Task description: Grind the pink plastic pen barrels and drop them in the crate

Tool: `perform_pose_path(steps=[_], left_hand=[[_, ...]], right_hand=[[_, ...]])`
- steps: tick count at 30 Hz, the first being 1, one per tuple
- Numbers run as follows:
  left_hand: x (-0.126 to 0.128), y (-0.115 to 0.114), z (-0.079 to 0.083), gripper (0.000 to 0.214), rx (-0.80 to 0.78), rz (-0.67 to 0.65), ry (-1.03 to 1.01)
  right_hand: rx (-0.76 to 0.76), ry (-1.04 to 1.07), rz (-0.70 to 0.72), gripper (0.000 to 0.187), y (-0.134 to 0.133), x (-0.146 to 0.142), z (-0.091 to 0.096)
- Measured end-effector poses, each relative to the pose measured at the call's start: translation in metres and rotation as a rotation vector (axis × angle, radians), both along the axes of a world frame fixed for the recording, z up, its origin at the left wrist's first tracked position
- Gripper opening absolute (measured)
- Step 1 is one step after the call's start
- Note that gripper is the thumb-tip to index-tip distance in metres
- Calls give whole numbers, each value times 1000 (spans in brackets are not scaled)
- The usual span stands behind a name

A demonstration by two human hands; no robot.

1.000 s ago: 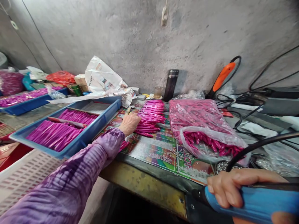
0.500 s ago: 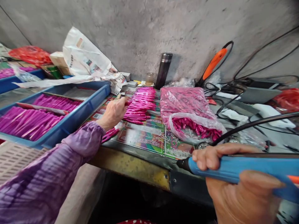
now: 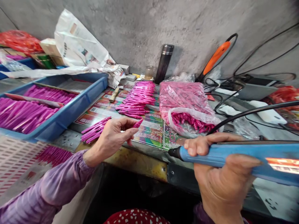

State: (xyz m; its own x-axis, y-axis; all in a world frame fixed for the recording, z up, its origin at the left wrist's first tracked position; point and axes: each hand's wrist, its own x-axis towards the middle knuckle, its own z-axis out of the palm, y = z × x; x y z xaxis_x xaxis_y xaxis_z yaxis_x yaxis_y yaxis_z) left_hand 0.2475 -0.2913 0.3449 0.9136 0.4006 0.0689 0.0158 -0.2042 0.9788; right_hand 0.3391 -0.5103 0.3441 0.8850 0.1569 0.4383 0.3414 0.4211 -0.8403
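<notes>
L hand [image 3: 109, 135] has come nearer R hand [image 3: 219, 185], w/ tapered magenta plastic piece [image 3: 138, 123] pinched at its fingertips; R fingers grip blue cylindrical corded tool [image 3: 233, 150]. Slack pinch cld drop piece.

Bench [image 3: 137, 162] laden with pink goods.
A printed sheet [image 3: 149, 137] at center bears a row of rods [image 3: 136, 100] and scattered beads [image 3: 170, 137]; a smaller bunch [image 3: 94, 130] lies at left of center. A blue tray [image 3: 77, 107] occupies the left, a clear bag [image 3: 183, 96] right of center, a flask [image 3: 163, 63] upper center.
</notes>
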Motion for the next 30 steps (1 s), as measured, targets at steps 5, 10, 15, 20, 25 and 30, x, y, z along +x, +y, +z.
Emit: perform_pose_path(steps=[5,10,15,20,25,30], left_hand=[[-11,-14,-12,28,40,9,11],[-19,-24,-22,20,237,-7,-45],[-24,-34,-36,15,468,-145,-194],[-23,-48,-52,16,742,-203,-362],[-22,-59,-60,19,993,-163,-397],[-21,-64,-65,18,1049,-94,-460]], right_hand=[[31,-8,-12,55,5,1,-1],[21,2,-4,57,7,0,0],[-14,55,-41,61,6,-3,6],[-25,98,-63,61,1,-6,15],[-25,72,-37,63,-2,-10,19],[-5,119,-22,55,-4,-15,22]])
